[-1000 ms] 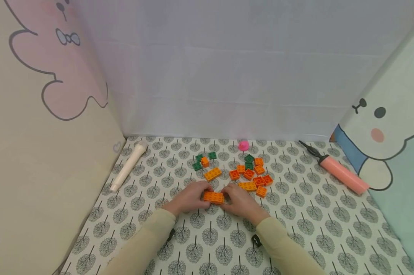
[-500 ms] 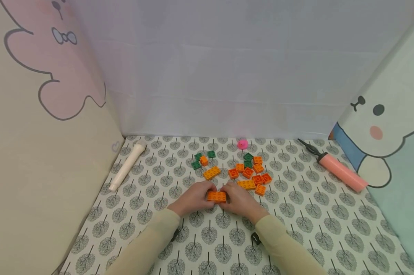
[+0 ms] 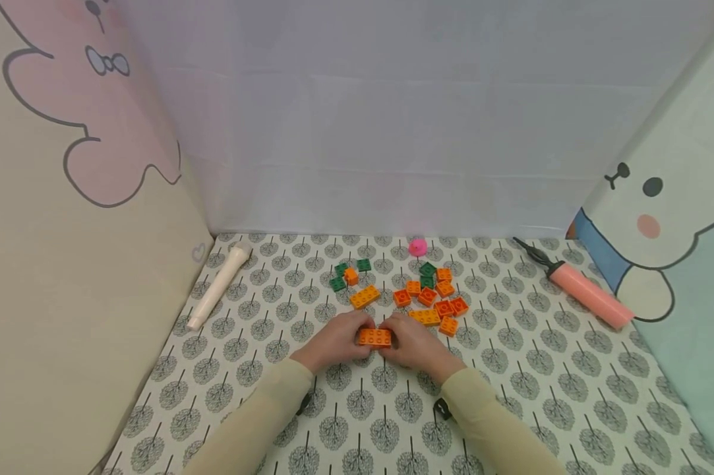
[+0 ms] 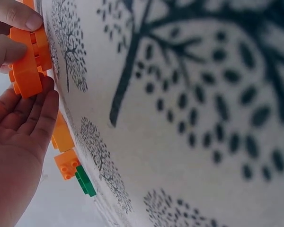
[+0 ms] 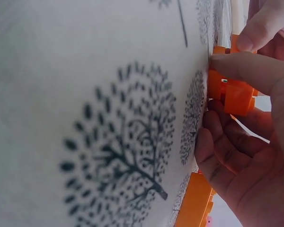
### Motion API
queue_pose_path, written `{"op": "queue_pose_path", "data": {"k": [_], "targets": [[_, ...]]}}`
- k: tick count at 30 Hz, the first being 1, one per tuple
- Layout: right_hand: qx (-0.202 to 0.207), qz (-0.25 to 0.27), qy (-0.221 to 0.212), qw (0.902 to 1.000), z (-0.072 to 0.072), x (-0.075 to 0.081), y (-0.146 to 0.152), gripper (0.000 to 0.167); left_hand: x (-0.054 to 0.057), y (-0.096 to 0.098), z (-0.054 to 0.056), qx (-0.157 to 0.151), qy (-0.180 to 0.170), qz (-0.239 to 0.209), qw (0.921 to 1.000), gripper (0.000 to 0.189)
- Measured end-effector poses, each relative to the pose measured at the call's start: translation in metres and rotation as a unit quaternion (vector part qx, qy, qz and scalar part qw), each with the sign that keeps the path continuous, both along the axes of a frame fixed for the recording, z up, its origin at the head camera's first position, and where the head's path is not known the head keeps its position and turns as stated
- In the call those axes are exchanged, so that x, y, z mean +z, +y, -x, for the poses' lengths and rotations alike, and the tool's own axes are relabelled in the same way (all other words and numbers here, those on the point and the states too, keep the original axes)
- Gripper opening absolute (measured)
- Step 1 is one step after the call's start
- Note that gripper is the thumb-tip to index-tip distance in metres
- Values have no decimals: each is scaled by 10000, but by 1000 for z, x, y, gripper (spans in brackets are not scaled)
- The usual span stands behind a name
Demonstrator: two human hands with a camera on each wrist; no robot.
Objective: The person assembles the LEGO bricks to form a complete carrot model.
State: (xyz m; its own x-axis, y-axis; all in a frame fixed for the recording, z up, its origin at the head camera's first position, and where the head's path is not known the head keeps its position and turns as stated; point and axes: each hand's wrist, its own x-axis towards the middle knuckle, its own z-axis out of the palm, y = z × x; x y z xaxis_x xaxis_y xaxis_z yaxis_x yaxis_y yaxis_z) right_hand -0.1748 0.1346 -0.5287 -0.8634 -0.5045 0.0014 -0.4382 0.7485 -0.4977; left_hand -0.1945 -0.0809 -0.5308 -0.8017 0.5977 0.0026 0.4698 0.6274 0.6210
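A long orange toy building brick (image 3: 374,338) with a row of studs shows between my two hands near the table's middle. Up close, it sits over orange bricks (image 5: 215,84) in a lower layer near the cloth, with a narrow gap between the layers. My left hand (image 3: 340,340) pinches the upper brick (image 4: 26,73) from the left, thumb on its near side and fingers behind. From the other end my right hand (image 3: 415,343) grips the lower layer, its thumb (image 5: 229,64) flat against the near side. Fingers hide both ends of the stack.
Beyond the hands lie a loose yellow-orange brick (image 3: 365,297), several orange bricks (image 3: 426,296) and green bricks (image 3: 337,284). A pink toy (image 3: 418,247) stands at the back. A white tube (image 3: 220,287) lies left, a pink hand pump (image 3: 588,293) right. Fabric walls (image 3: 357,132) border the table.
Both hands stay around the stack. The left hand and the orange brick have shifted slightly right, and the hands have come closer together. The loose bricks lie as before.
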Motion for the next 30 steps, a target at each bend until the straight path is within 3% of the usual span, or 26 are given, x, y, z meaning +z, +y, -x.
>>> {"op": "queue_pose_path", "data": {"k": [16, 30], "targets": [[33, -6, -253, 9997, 5, 4, 0, 34, 7, 0, -1, -91, 56, 186, 9998, 31], [80, 124, -238, 9996, 4, 2, 2, 26, 4, 3, -3, -131, 246, 246, 9993, 32]]}}
